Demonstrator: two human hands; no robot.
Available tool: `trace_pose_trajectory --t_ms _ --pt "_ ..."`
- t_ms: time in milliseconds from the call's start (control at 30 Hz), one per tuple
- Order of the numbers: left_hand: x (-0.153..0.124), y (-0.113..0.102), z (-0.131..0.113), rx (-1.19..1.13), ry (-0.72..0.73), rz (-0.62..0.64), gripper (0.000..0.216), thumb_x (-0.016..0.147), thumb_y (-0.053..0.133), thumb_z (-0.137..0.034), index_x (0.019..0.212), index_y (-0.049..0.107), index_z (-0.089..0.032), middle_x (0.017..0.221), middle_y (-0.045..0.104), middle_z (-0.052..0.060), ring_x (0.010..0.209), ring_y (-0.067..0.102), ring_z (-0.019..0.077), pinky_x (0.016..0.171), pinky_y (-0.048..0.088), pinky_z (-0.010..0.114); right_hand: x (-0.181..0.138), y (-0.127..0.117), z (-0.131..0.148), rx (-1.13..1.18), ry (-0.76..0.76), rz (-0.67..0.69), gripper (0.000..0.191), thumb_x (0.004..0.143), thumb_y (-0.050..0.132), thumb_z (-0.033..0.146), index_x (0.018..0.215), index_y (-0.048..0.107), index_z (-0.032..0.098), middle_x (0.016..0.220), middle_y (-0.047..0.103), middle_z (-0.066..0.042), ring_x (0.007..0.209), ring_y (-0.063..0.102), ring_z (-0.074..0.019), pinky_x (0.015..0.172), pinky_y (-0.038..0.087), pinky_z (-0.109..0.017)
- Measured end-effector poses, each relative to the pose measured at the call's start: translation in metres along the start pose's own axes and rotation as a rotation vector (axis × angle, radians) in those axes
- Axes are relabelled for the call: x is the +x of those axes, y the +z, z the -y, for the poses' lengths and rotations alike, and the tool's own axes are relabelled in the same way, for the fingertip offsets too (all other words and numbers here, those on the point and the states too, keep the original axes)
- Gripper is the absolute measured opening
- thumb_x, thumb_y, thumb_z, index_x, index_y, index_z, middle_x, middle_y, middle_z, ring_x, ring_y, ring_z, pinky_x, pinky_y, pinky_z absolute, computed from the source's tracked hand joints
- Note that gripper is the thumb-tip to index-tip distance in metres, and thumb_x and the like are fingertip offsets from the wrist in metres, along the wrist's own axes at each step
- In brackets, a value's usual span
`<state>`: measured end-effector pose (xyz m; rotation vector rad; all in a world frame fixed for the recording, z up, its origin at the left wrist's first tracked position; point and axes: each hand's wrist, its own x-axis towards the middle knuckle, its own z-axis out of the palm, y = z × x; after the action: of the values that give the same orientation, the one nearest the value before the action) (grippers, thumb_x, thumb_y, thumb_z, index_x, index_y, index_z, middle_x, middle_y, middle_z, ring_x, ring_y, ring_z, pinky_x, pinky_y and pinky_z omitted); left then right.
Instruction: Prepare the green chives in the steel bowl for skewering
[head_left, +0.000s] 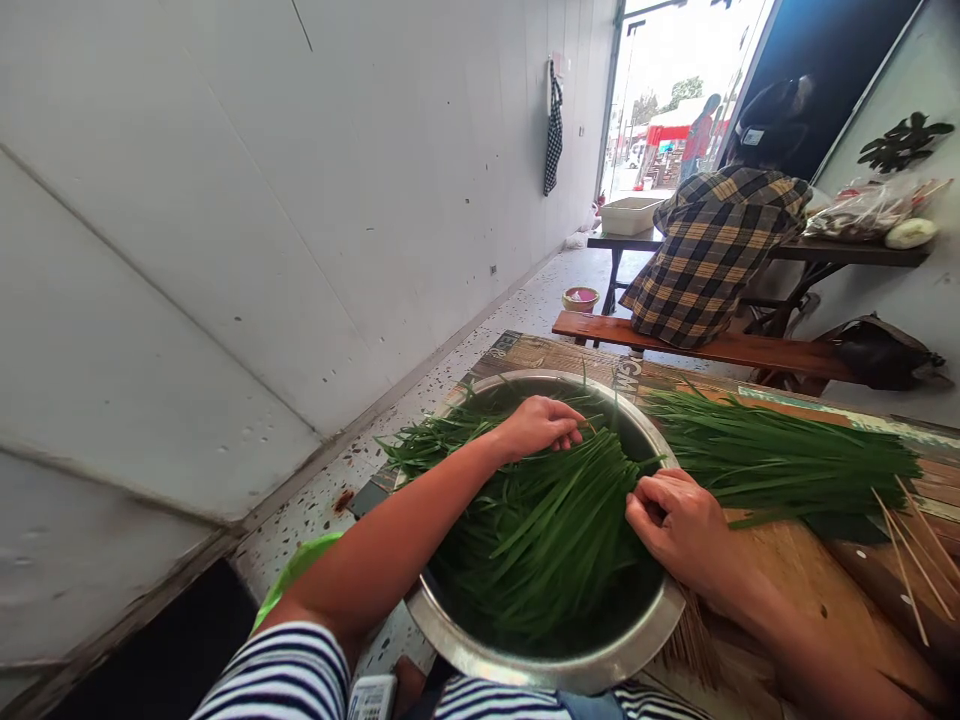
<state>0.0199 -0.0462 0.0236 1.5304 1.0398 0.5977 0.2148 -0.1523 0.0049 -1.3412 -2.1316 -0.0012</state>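
A wide metal basin point(446, 640) in front of me is filled with long flat green leaves that look like garlic chives point(555, 520). Their ends line up in a row between my two hands, and the leaves fan down toward me. Over the far part of the basin, my left hand point(541, 426) pinches a thin yellowish-brown strand point(589, 424) by the row's far end. At the right rim my right hand point(679, 515) is closed at the row's near end, its fingertips against the chives. Whatever else lies inside that fist is hidden.
More chives point(780, 455) lie on the wooden table point(787, 570) to the right. Thin wooden skewers point(911, 560) are at the table's right side. A person in a plaid shirt point(712, 250) sits ahead on a bench point(787, 355). A white wall point(262, 200) runs along the left.
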Motion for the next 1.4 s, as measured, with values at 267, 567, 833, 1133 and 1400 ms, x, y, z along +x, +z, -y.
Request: trace_pose_trajectory --t_ms 267,567,833,1133,1400 --pt "-0.001 0.0 -0.002 0.033 -0.016 0.017 0.025 0.079 0.049 -0.014 0.097 0.065 -0.005 0.076 0.068 0.007 0.052 0.052 0.0041 0.048 0.04 0.015 0.0 0.0 0.0 -0.012 -0.012 0.008 0.033 0.08 0.045 0.022 0.049 0.034 0.022 0.045 0.042 0.004 0.048 0.041 -0.0095 0.057 0.033 -0.024" --pt "-0.005 0.0 -0.002 0.21 0.07 0.018 0.029 0.079 0.05 -0.018 0.1 0.067 -0.006 0.082 0.07 0.009 0.056 0.055 0.0075 0.055 0.044 0.02 0.0 0.0 0.0 -0.036 0.002 0.026 0.033 0.081 0.045 0.022 0.05 0.035 0.021 0.046 0.044 0.004 0.049 0.043 -0.0098 0.057 0.034 -0.024" --pt "-0.007 -0.021 -0.008 0.758 0.339 -0.08 0.026 0.081 0.05 -0.021 0.098 0.07 -0.018 0.098 0.069 0.005 0.09 0.061 0.015 0.083 0.044 0.024 -0.001 0.001 -0.001 -0.026 -0.003 0.012 0.033 0.08 0.046 0.021 0.05 0.034 0.021 0.046 0.042 0.004 0.049 0.043 -0.0094 0.057 0.034 -0.023" --pt "0.007 -0.012 0.014 1.272 0.2 -0.144 0.022 0.076 0.06 -0.035 0.085 0.072 -0.019 0.088 0.068 0.01 0.092 0.059 0.0253 0.081 0.04 0.038 -0.001 0.003 -0.002 -0.029 -0.028 -0.003 0.033 0.08 0.046 0.022 0.05 0.032 0.021 0.046 0.041 0.005 0.048 0.042 -0.0091 0.058 0.034 -0.023" --pt "0.005 -0.013 0.004 0.883 0.133 -0.21 0.023 0.079 0.053 -0.026 0.085 0.071 -0.014 0.084 0.07 0.008 0.08 0.061 0.0176 0.076 0.044 0.028 0.001 0.002 0.0 -0.032 -0.038 -0.017 0.033 0.08 0.047 0.021 0.05 0.032 0.021 0.045 0.041 0.005 0.048 0.043 -0.0089 0.057 0.035 -0.023"
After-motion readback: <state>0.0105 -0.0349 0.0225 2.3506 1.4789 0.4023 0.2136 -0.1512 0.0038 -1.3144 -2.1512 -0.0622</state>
